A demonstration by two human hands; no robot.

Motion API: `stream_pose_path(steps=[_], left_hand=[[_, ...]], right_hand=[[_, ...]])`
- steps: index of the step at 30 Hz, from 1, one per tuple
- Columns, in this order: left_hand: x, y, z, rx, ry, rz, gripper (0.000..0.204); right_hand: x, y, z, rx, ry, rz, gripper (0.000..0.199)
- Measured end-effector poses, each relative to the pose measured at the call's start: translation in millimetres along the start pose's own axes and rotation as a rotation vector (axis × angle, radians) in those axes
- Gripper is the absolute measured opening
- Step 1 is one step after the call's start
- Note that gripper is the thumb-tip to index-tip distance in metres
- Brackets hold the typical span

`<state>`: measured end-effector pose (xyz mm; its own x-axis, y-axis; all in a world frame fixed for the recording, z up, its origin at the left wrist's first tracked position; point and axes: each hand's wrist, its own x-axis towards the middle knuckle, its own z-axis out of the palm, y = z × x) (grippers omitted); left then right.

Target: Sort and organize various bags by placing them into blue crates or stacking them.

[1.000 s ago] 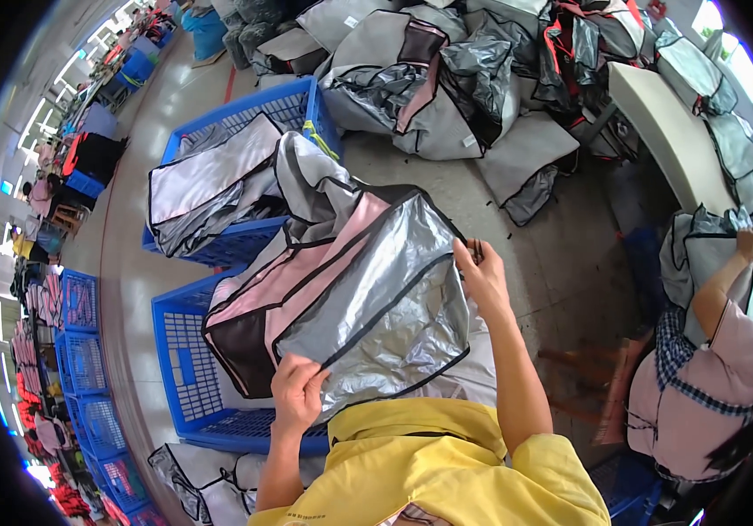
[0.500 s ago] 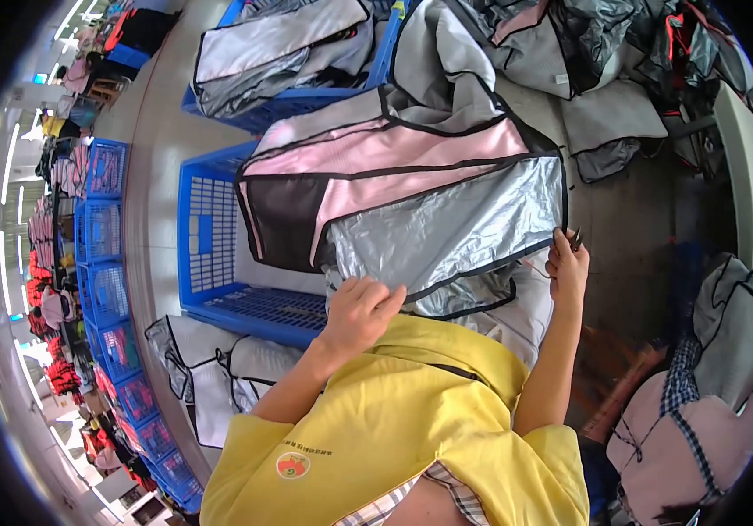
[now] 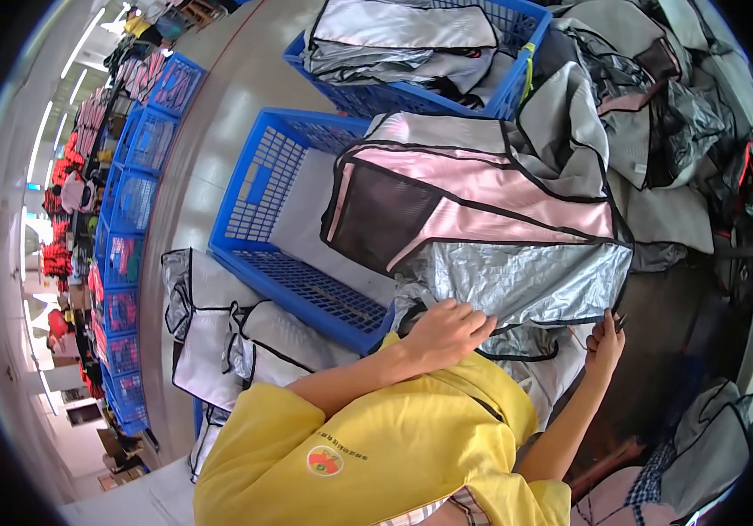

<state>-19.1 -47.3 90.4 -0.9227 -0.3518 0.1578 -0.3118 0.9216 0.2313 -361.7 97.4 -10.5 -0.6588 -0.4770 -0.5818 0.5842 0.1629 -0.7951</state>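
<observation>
A sewn fabric piece [image 3: 517,197] in pink and grey with black edging is spread out in front of me. A dark mesh panel [image 3: 385,212] forms its left end, and a shiny silver lining panel [image 3: 525,279] faces me along the near side. My left hand [image 3: 448,335] is closed on the near edge of the silver panel, fingers curled. At that panel's right corner, my right hand [image 3: 604,344] pinches the black-bound edge. A small dark pointed tool [image 3: 620,322] sticks out from its fingers; its kind is unclear.
A blue plastic crate [image 3: 249,188] stands left, partly under the piece. Another blue crate [image 3: 517,83] behind it is heaped with similar pieces. More grey pieces [image 3: 657,167] pile up at the far right, others [image 3: 236,337] at the near left. Stacked blue crates [image 3: 135,206] line the left side.
The view has turned, so the crates and fabric appear farther right and lower. Both hands still hold the near edge of the silver panel.
</observation>
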Motion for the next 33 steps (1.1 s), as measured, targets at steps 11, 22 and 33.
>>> stream_pose_path(steps=[11,22,33], left_hand=[[0.8,-1.6,12.4,-0.083,-0.021,-0.009,0.042],[-5.0,1.6,17.0,-0.058,-0.073,-0.028,0.041],[-13.1,-18.4,-3.0,-0.252,0.483,-0.269,0.018]], right_hand=[[14.1,-15.0,-9.8,-0.138,0.052,0.011,0.008],[-86.1,-54.6,159.9,-0.894,-0.338,-0.826,0.007],[-81.1,69.4,204.7,-0.696,-0.725,-0.419,0.039]])
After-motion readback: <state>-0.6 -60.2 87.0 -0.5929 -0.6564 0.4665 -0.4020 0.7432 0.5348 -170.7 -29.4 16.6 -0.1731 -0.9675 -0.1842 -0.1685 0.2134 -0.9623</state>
